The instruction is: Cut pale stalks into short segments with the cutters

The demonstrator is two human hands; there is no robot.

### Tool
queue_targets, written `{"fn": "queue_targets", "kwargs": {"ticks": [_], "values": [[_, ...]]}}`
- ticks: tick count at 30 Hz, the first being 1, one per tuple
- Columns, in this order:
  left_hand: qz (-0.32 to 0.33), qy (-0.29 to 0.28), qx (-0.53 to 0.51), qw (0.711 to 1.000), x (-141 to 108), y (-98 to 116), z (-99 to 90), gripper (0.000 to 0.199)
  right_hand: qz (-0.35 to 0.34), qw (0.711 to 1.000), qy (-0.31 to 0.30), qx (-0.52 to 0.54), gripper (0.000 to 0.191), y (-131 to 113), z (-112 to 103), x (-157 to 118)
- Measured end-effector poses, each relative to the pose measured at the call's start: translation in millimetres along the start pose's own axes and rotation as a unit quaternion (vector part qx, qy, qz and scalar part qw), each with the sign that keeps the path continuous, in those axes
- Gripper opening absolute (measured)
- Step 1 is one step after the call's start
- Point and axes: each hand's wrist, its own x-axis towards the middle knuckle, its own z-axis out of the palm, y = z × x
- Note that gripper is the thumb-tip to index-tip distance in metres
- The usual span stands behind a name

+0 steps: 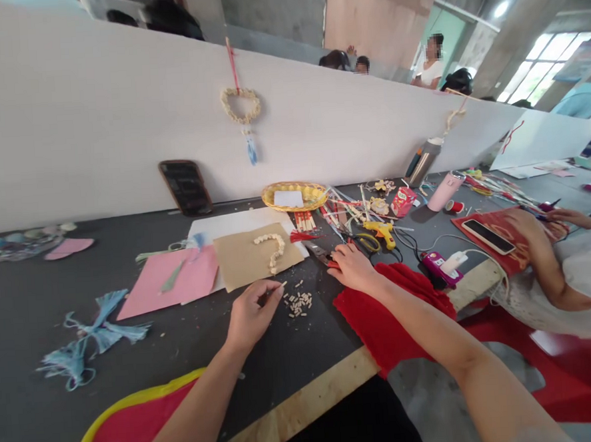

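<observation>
My left hand pinches a small pale stick piece between thumb and fingertips. Just right of it lies a loose pile of short pale pieces on the dark table. My right hand is closed over the red handles of a pair of pliers, whose grey jaws point away to the left. Beyond my hands, a curved row of cream pieces lies on a brown card.
Blue tassels and pink paper lie left. Behind are a phone, a yellow basket and a hanging beaded loop. Right are black scissors, a yellow glue gun, red cloth, a power strip and a co-worker's arm.
</observation>
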Motion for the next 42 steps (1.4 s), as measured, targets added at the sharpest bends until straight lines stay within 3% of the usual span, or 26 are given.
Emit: {"fn": "queue_targets", "kwargs": {"ticks": [4, 8, 12, 14, 17, 21, 22, 24, 27, 31, 33, 37, 42], "values": [[0.036, 0.008, 0.027, 0.999, 0.2, 5.5, 0.3, 0.018, -0.002, 1.0, 0.01, 0.02, 0.016, 3.7, 4.8, 3.5], [0.057, 0.019, 0.043, 0.997, 0.0, 12.9, -0.3, 0.017, 0.019, 0.998, 0.031, 0.05, 0.016, 8.0, 3.5, 4.9], [0.057, 0.029, 0.039, 0.997, 0.6, 20.4, -1.9, 0.016, 0.046, 0.993, 0.055, 0.092, 0.018, 15.4, -11.4, 7.5], [0.054, 0.032, 0.033, 0.997, 1.1, 24.4, -3.0, 0.016, 0.09, 0.978, 0.073, 0.176, 0.022, 18.0, -22.8, 10.5], [0.048, 0.025, 0.023, 0.998, 1.9, 28.9, -5.1, 0.016, 0.167, 0.897, 0.074, 0.402, 0.029, 16.6, -40.6, 15.9], [0.025, 0.02, -0.005, 0.999, 3.1, 29.1, -7.7, 0.019, 0.106, 0.732, 0.03, 0.672, 0.027, 4.6, -60.7, 17.3], [0.011, 0.019, -0.021, 1.0, 3.8, 28.4, -8.1, 0.021, 0.083, 0.707, 0.012, 0.703, 0.025, 0.4, -64.5, 15.7], [-0.03, 0.021, -0.07, 0.997, 5.8, 26.7, -8.3, 0.024, 0.039, 0.692, -0.026, 0.72, 0.022, -8.7, -69.8, 10.9], [-0.11, 0.036, -0.179, 0.977, 10.0, 25.0, -6.0, 0.032, -0.006, 0.725, -0.04, 0.687, 0.023, -22.1, -71.0, 4.4], [-0.171, 0.057, -0.307, 0.935, 13.8, 23.0, 0.1, 0.037, -0.054, 0.873, 0.031, 0.484, 0.022, -34.4, -57.9, 2.6], [-0.192, 0.059, -0.347, 0.916, 14.1, 20.0, 2.0, 0.037, -0.093, 0.929, 0.068, 0.353, 0.019, -37.7, -45.4, 2.1], [-0.214, 0.079, -0.382, 0.896, 13.3, 9.3, 1.0, 0.036, -0.107, 0.965, 0.073, 0.23, 0.021, -39.7, -18.7, -3.9], [-0.214, 0.103, -0.389, 0.89, 11.6, -0.8, -1.0, 0.032, -0.134, 0.974, 0.036, 0.179, 0.026, -40.5, -7.0, -12.0]]}}
